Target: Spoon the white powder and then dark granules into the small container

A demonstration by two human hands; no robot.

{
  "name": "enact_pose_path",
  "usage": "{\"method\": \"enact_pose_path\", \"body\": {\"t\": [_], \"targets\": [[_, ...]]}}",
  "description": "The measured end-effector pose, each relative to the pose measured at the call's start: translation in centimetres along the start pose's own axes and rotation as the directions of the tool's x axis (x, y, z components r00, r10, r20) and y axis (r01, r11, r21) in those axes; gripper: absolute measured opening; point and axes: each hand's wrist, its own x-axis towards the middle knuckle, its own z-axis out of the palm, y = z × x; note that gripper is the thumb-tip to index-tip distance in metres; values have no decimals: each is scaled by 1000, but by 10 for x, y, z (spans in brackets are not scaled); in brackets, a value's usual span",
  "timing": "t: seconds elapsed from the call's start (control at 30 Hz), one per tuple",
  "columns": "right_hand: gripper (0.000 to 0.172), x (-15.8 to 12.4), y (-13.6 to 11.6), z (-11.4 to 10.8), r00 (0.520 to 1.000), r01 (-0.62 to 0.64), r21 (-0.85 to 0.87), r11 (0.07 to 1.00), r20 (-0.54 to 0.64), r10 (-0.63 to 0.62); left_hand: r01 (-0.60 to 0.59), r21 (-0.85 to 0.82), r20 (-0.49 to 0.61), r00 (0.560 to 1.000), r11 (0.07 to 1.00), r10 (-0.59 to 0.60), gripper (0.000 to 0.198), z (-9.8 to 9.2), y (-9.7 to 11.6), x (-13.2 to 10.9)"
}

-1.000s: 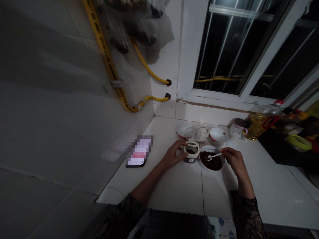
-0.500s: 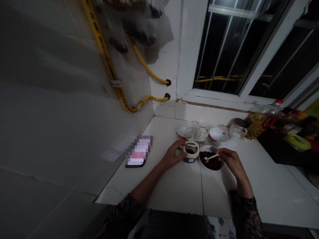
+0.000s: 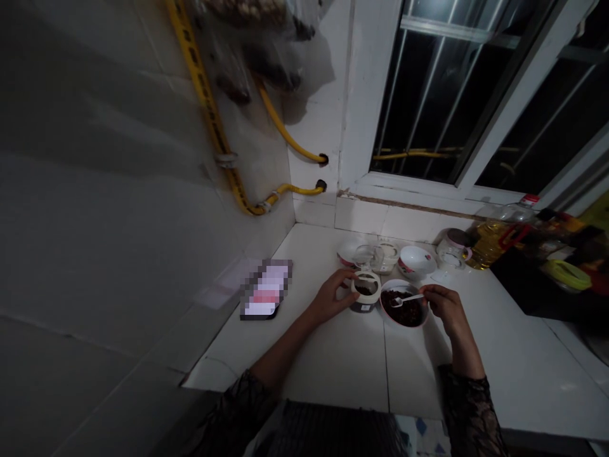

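My left hand (image 3: 335, 293) is wrapped round the side of a seasoning jar (image 3: 365, 299) with a pale rim, its clear lid tipped back and dark contents inside. The jar stands on the counter. To its right is a white bowl (image 3: 405, 324) filled with dark reddish, crumbly food (image 3: 410, 312). Pinched in my right hand (image 3: 445, 306) is the handle of a small white spoon (image 3: 406, 299). The spoon's tip is over the food in the bowl; whether it touches the food I cannot tell.
Behind stand a white bowl (image 3: 416, 261), another seasoning jar (image 3: 387, 256) and a lidded jar (image 3: 453, 249). An oil bottle (image 3: 490, 241) and a black box (image 3: 528, 279) are at the right. A phone (image 3: 266, 289) lies on the left, near the tiled wall. A yellow pipe (image 3: 209, 108) runs along that wall.
My right hand and the spoon have shifted slightly to the right over the bowl. My left hand keeps its hold on the jar. The camera view has moved a little.
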Motion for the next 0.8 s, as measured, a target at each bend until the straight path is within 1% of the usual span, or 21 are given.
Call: {"method": "enact_pose_path", "body": {"t": [0.1,0.2,0.27,0.33,0.4,0.43,0.47,0.53,0.57,0.6,0.63,0.7,0.77,0.8], "targets": [[24,-1,-3,0,1000,-22,64,998,-12,23,-4,-3,0,1000,1000,4,29,0,1,0],[26,-4,-7,6,998,25,145,989,-61,-16,4,-8,-10,1000,1000,-4,30,0,2,0],[27,-7,-11,16,990,120,150,981,-95,-107,12,-10,-17,1000,1000,-12,31,0,2,0],[28,-13,-15,30,962,256,87,963,-118,-245,16,-13,-15,1000,1000,-16,31,0,2,0],[26,-20,-18,44,900,408,-70,910,-134,-414,15,-15,-11,1000,1000,-15,31,0,1,0],[25,-24,-19,51,864,479,-161,863,-88,-496,13,-15,-10,1000,1000,-13,30,0,1,0],[25,-27,-19,56,821,553,-235,799,-10,-571,10,-14,-10,1000,1000,-10,30,0,1,0],[25,-32,-18,62,736,667,-324,671,145,-661,5,-8,-12,1000,1000,-5,30,0,1,0],[26,-33,-18,62,708,697,-342,630,189,-681,4,-5,-11,1000,1000,-4,30,-1,1,0],[26,-33,-17,60,698,705,-354,615,195,-689,2,1,-8,1000,1000,-2,30,-1,2,0],[27,-33,-17,56,707,691,-364,624,162,-689,0,7,-5,1000,1000,0,30,-1,2,0],[26,-31,-16,45,743,631,-375,679,40,-668,-2,18,-3,1000,1000,2,29,-1,3,0],[23,-29,-17,31,775,556,-369,745,-95,-625,-1,24,-2,1000,1000,1,28,0,3,1],[21,-28,-17,24,789,505,-353,788,-181,-587,0,26,-3,1000,1000,0,27,0,3,1]]}}
